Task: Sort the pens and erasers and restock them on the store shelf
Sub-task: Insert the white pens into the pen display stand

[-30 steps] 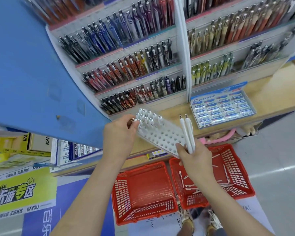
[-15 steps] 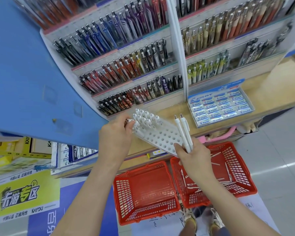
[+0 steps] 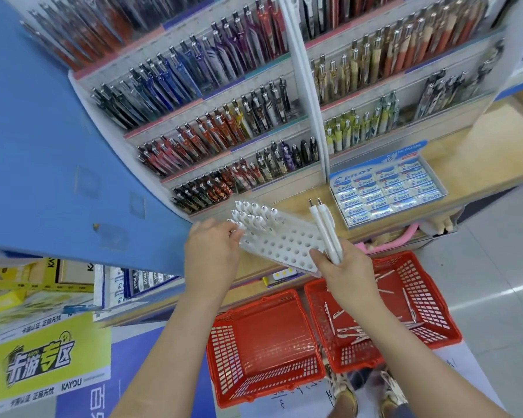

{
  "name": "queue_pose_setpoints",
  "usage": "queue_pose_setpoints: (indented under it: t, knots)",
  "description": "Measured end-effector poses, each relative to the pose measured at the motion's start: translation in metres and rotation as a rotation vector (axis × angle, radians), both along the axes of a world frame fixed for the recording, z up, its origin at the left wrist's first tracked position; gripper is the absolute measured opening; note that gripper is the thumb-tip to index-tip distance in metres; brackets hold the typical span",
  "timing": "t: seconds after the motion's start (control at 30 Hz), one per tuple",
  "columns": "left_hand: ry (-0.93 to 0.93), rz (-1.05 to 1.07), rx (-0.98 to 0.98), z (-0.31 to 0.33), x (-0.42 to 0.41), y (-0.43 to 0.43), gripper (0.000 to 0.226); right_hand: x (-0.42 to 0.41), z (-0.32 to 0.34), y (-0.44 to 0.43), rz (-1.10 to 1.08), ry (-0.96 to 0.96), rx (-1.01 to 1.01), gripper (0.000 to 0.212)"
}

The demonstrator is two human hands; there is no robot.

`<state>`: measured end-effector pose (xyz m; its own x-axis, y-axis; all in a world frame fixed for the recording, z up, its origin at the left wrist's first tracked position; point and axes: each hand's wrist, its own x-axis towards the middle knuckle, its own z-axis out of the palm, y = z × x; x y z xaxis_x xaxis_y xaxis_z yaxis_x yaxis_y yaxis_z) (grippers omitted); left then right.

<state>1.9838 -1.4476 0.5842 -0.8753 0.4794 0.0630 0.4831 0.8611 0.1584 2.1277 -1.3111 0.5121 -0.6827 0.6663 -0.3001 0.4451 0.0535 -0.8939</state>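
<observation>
Rows of display pens (image 3: 224, 116) fill the tiered stand at the back of the wooden shelf (image 3: 480, 152), split by a white upright divider (image 3: 308, 95). A box of Pilot erasers (image 3: 387, 188) sits on the shelf just right of that divider, near the shelf's front edge. A big blue panel (image 3: 43, 146) covers the left side and hides whatever lies behind it. Below the shelf's front edge two red baskets stand side by side on the floor. The left basket (image 3: 263, 333) shows only its bare bottom, while the right basket (image 3: 420, 291) has loose white pens (image 3: 354, 330) scattered in it, partly hidden by the right forearm. A yellow sign (image 3: 43, 357) sits low at the left, and something pink (image 3: 405, 236) pokes out under the shelf.

Over the shelf's front edge, a white holder (image 3: 284, 242) with rows of holes is held tilted, its long axis running from far left to near right. Its far-left end is filled with standing pens (image 3: 251, 215), tops pointing up and away toward the display; the remaining holes are open. The left hand (image 3: 212, 248) grips the holder's left end with curled fingers, fingertips against the nearest pen tops; the thumb is out of sight. The right hand (image 3: 347, 273) pinches two white pens (image 3: 326, 233) together at their lower ends, at the holder's near-right corner. Those pens lie across the holder's right end, long axes parallel, metal tips aimed toward the divider.
</observation>
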Motion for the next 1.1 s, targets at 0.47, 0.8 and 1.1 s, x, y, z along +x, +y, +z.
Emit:
queue_pose_setpoints:
  t: [0.47,0.8,1.1]
  knots:
    - [-0.088,0.141,-0.053,0.027,-0.003,0.013,0.026,0.0,0.029,0.026,0.065,0.124,-0.337,0.029]
    - [-0.953,-0.004,0.634,0.063,0.053,0.042,0.022,0.015,0.096,0.007,0.338,0.332,-0.868,0.015]
    - [-0.882,0.15,0.904,0.074,0.016,0.008,0.016,0.023,0.102,0.003,0.262,0.247,-0.694,0.014]
